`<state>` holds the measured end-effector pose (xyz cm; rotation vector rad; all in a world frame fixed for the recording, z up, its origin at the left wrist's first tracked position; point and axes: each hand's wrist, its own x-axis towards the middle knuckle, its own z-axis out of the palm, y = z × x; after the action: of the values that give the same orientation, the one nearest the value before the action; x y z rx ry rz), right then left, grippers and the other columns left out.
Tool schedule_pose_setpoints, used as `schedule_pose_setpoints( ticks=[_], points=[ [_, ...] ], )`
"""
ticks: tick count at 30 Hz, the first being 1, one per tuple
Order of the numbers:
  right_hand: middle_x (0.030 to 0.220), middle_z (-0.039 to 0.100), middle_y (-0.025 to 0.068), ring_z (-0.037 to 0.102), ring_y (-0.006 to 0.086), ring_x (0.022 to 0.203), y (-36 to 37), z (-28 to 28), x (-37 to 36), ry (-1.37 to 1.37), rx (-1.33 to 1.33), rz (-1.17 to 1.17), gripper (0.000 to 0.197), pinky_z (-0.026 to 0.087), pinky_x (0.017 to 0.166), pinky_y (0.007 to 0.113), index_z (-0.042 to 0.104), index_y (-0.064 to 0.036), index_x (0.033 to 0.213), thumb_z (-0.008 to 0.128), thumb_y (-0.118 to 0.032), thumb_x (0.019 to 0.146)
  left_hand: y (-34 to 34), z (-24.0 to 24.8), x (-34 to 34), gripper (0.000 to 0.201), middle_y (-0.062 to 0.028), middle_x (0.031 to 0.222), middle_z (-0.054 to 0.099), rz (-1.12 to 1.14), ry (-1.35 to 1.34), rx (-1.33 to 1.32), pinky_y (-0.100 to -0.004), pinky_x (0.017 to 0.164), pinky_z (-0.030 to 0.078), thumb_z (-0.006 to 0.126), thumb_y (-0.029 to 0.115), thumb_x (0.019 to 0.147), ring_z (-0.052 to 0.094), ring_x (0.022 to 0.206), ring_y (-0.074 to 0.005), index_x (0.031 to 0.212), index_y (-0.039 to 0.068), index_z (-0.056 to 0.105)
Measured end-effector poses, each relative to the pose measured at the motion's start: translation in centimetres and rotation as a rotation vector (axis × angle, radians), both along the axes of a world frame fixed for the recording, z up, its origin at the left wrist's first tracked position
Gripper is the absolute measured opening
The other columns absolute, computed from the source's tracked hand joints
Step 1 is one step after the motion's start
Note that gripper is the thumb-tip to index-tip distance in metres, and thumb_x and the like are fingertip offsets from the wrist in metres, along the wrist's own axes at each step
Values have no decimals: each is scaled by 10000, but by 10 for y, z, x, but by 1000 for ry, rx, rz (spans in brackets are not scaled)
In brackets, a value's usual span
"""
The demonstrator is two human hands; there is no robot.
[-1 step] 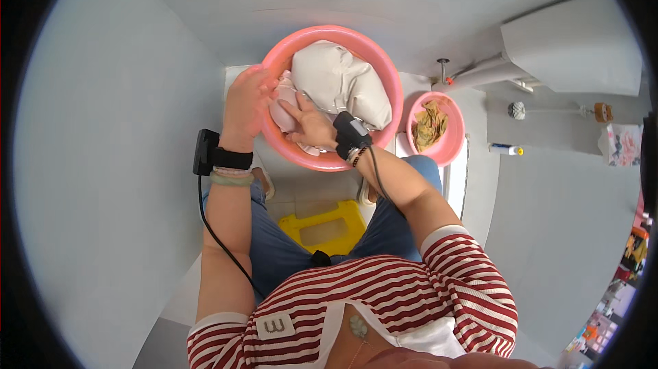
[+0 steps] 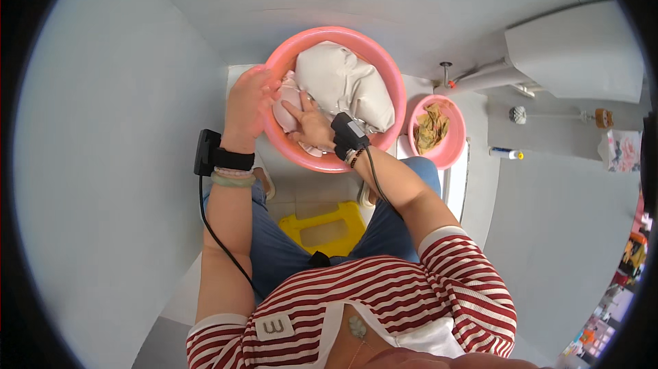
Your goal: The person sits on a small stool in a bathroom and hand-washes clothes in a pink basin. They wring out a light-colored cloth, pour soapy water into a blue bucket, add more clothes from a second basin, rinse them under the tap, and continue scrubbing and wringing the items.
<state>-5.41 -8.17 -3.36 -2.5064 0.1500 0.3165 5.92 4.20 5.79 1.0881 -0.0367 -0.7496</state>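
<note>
A large pink basin [image 2: 395, 71] holds a puffed-up, off-white cloth [image 2: 327, 73] and, at its left side, a smaller pale pink garment [image 2: 284, 114] with a rounded, cup-like part. My right hand [image 2: 314, 126] reaches into the basin, fingers spread over the pale pink garment and pressing on it. At the left rim is my left hand [image 2: 248, 102]. Its fingers are bent inward over the edge, close to the pink garment, and what they hold, if anything, is hidden.
To the right stands a smaller pink basin [image 2: 458, 147] with a crumpled brownish cloth [image 2: 430, 128]. A yellow plastic stool [image 2: 355, 222] is between my legs. Grey walls close in left and ahead. A tap [image 2: 447, 74] and white pipe [image 2: 483, 80] are on the wall at right.
</note>
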Motion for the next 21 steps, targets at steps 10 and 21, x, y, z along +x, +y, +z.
schedule_pose_setpoints(
  ticks=[10,21],
  points=[
    [831,610,180,604,314,816,-43,-25,-1,95,25,-117,204,459,761,387,582,-55,954,493,-37,771,-3,5,9,276,-68,1001,566,41,161,2,-311,763,466,574,132,829,558,900,-178,1081,47,498],
    [771,534,-39,477,43,700,-78,144,-32,-287,850,-422,261,393,600,184,534,-73,832,481,151,709,-32,7,-29,429,-68,1060,521,-121,188,82,-344,844,406,564,350,822,489,996,-185,1134,64,494]
  ],
)
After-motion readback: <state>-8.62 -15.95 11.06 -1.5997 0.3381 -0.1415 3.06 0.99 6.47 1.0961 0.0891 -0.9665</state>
